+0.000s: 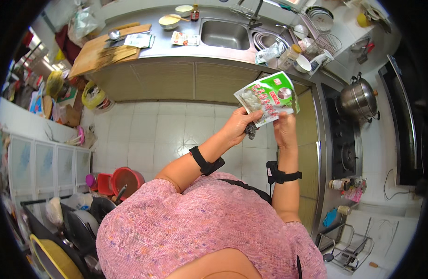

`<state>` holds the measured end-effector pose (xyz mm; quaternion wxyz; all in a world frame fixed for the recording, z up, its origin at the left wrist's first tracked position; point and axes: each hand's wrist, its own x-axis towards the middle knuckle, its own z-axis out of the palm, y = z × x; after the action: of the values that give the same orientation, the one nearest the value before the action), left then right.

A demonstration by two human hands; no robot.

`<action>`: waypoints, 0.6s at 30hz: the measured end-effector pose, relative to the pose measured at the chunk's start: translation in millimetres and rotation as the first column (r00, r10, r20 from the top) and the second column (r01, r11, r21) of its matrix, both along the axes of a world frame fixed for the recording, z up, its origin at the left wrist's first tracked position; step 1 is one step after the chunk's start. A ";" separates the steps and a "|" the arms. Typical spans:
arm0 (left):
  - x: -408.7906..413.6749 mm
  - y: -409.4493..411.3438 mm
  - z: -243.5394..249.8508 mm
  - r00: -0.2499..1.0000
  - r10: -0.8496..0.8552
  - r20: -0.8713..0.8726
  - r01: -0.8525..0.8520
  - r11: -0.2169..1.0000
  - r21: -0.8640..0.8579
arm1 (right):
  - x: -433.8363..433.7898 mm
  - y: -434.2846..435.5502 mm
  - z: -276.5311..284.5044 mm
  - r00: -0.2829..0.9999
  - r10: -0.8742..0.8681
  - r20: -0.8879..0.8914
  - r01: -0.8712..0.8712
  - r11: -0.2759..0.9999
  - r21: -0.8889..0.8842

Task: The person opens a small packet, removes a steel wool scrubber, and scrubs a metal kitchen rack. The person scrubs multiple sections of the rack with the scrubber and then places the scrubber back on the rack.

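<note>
Both my hands hold a green and white printed food packet [266, 99], tilted in front of me over the floor. My left hand [240, 125] pinches its lower left edge with the thumb on the front; a dark grey mesh scourer [250, 130] shows just under that hand, also held in it. At the packet's lower right, my right hand [285, 129] grips the edge, its fingertips partly hidden behind the packet. The packet's front bears large writing and pictures. Each forearm wears a black strap with a small box.
Ahead, the steel counter carries a sink [225, 34], bowls, a sauce bottle [195, 13], packets and a wooden board [92, 52] with chopsticks. A steamer pot [358, 98] stands on the hob at right. Red plastic basins [127, 181] and pans are at lower left.
</note>
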<state>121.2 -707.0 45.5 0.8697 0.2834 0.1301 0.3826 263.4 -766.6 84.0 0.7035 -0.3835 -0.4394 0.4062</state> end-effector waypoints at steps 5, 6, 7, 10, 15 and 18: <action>10.2 30.5 -37.1 0.998 -0.057 -0.037 0.061 0.990 0.128 | -6.5 15.1 20.3 0.967 -0.190 0.168 0.212 0.969 -0.124; 12.7 37.5 -46.7 0.993 -0.119 0.023 0.116 0.988 0.106 | -5.9 11.5 29.3 0.961 -0.204 0.189 0.225 0.969 -0.099; 17.6 45.4 -51.5 0.981 -0.176 0.083 0.169 0.982 0.088 | 1.6 4.1 34.3 0.986 -0.133 0.097 0.143 0.984 -0.109; 42.0 69.5 -39.8 0.935 -0.352 -0.029 0.351 0.917 0.191 | 34.4 -18.4 26.7 0.967 -0.210 0.145 0.237 0.952 -0.196; 128.0 37.7 -3.7 0.759 -0.589 -0.276 0.650 0.675 0.348 | 104.3 -89.7 11.5 0.931 -0.310 0.195 0.357 0.884 -0.302; 187.7 5.0 -12.7 0.672 -0.645 -0.365 0.739 0.616 0.272 | 150.8 -129.6 -8.1 0.904 -0.375 0.207 0.427 0.824 -0.373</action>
<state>308.9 -702.0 32.8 0.8511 0.5242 0.0293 -0.0031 414.2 -896.1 75.9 0.6482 -0.6303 -0.2970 0.3072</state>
